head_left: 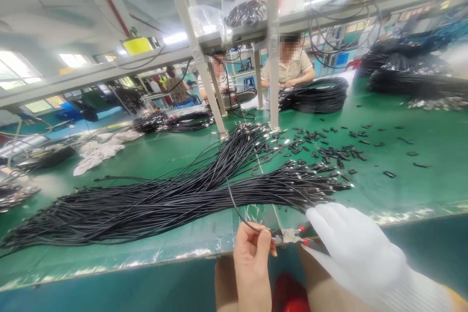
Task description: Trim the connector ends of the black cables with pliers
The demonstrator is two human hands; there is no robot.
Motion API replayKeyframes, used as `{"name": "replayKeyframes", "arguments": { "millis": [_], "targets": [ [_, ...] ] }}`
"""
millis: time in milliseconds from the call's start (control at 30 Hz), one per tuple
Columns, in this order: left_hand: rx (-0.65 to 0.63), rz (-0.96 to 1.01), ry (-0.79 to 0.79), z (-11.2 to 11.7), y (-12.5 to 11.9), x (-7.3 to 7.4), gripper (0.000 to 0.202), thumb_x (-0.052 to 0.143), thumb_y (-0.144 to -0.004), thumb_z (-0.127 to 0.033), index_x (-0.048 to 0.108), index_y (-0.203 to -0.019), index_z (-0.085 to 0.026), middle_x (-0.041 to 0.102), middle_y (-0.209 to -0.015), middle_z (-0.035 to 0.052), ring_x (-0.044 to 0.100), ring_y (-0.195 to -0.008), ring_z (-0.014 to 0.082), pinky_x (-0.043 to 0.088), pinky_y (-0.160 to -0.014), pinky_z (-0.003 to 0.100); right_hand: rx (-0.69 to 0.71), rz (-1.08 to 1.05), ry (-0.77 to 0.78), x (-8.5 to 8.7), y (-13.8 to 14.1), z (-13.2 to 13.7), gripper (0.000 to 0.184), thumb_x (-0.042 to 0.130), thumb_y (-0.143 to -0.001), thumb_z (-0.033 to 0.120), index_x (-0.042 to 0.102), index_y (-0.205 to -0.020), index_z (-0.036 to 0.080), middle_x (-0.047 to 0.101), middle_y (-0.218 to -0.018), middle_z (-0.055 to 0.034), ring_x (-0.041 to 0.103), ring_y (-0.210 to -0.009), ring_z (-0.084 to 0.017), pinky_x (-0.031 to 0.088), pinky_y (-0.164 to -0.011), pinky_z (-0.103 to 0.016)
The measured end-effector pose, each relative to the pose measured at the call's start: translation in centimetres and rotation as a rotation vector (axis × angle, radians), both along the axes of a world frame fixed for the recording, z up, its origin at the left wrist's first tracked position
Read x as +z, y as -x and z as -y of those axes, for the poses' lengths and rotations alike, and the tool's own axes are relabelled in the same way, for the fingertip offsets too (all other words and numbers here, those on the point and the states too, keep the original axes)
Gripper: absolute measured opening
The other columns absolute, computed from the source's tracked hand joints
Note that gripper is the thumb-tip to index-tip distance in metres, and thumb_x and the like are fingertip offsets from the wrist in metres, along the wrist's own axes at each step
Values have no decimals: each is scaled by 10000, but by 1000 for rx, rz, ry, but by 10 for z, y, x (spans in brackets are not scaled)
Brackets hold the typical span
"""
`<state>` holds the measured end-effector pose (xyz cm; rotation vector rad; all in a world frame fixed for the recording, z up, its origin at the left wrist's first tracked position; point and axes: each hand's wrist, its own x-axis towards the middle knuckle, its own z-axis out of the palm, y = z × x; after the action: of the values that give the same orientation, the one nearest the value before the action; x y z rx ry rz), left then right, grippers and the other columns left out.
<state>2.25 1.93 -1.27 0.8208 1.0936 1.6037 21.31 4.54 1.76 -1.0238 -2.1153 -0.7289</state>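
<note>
My bare left hand (252,253) pinches the end of a single black cable (234,202) near the front edge of the green table (402,175). My right hand (351,243), in a white glove, is closed round a small plier-like tool (292,236) with red handles, whose jaws meet the cable end at my left fingertips. Just beyond both hands lies a big bundle of black cables (164,200) with metal connector ends fanned out to the right.
Several small black caps (329,148) are scattered on the table to the right. White cloth (98,151) lies at the left. Metal frame posts (272,44) stand mid-table. Two other people (292,66) sit working at the far side among more cable coils (314,95).
</note>
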Motion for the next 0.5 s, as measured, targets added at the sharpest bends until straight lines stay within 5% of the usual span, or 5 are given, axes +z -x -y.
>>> {"name": "replayKeyframes", "arguments": {
  "millis": [167, 400, 500],
  "targets": [
    [114, 5, 13, 1, -10, 3, 422, 863, -741, -572, 673, -843, -210, 619, -647, -72, 562, -558, 69, 474, -553, 151, -27, 6, 12, 3, 3, -2, 439, 365, -1064, 358, 667, -819, 155, 653, -772, -116, 513, -703, -268, 278, -616, -387],
    [19, -48, -23, 6, -5, 4, 363, 818, -813, -549, 720, -869, -204, 679, -682, -31, 612, -586, 82, 515, -595, 162, -17, 9, 63, -5, -6, -4, 489, 308, -1082, 393, 610, -743, 212, 545, -635, -39, 441, -592, -238, 251, -599, -381],
    [-36, 9, -1, 11, -7, 11, 388, 888, -734, -532, 778, -920, -210, 711, -694, -11, 643, -623, 97, 541, -653, 171, -9, 30, 102, -8, -14, -4, 500, 259, -1092, 383, 590, -753, 224, 573, -652, -30, 470, -569, -221, 251, -592, -374]
  ]
}}
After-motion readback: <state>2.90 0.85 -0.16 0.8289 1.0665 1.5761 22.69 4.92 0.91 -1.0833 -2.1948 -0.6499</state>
